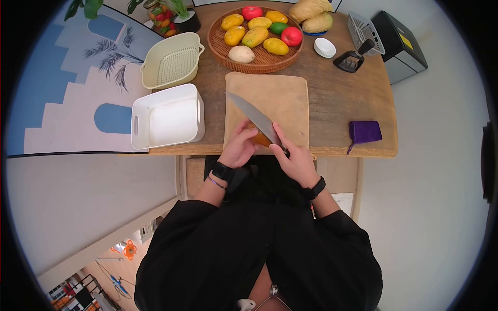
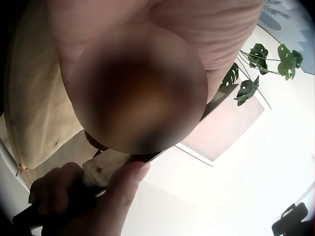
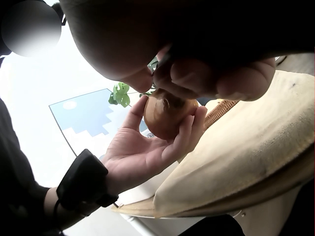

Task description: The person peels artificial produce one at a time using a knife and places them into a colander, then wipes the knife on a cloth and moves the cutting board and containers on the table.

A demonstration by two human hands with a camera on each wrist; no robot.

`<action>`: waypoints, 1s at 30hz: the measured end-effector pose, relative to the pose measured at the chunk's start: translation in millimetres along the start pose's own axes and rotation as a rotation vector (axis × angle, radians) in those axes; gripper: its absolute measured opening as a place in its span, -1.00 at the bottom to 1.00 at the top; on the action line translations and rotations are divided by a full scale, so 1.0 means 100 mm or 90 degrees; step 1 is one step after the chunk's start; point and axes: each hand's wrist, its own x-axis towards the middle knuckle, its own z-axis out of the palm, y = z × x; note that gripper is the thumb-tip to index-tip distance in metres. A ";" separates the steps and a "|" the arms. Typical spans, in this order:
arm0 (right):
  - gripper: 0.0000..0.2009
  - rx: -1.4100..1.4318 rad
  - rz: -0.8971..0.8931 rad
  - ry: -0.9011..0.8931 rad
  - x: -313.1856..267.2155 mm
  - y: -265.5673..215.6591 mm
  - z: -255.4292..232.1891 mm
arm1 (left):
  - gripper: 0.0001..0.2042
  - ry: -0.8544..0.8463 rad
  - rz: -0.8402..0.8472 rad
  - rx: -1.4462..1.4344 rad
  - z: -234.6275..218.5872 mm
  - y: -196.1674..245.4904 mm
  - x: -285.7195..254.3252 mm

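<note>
Over the near edge of a tan cutting board [image 1: 270,93], my left hand [image 1: 240,147] holds a rounded orange-brown fruit or vegetable [image 1: 261,139]. In the right wrist view, my left fingers cup this brown piece [image 3: 167,115] from below, and a dimple shows on its top. My right hand [image 1: 298,161] grips a large kitchen knife [image 1: 254,114], its broad blade slanting up to the left across the piece. The dark knife handle [image 2: 29,215] sticks out behind my right hand in the left wrist view. Blur hides much of the middle there.
A white bin [image 1: 168,116] and a cream colander [image 1: 171,59] stand left of the board. Behind it is a wicker basket [image 1: 218,54] of yellow, red and green produce. A white bowl [image 1: 325,47], a black-handled tool [image 1: 353,61] and a purple pouch [image 1: 365,131] lie to the right.
</note>
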 end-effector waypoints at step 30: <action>-0.44 0.072 0.047 -0.019 -0.03 0.12 0.17 | -0.50 0.054 0.181 0.031 -0.17 -0.15 0.10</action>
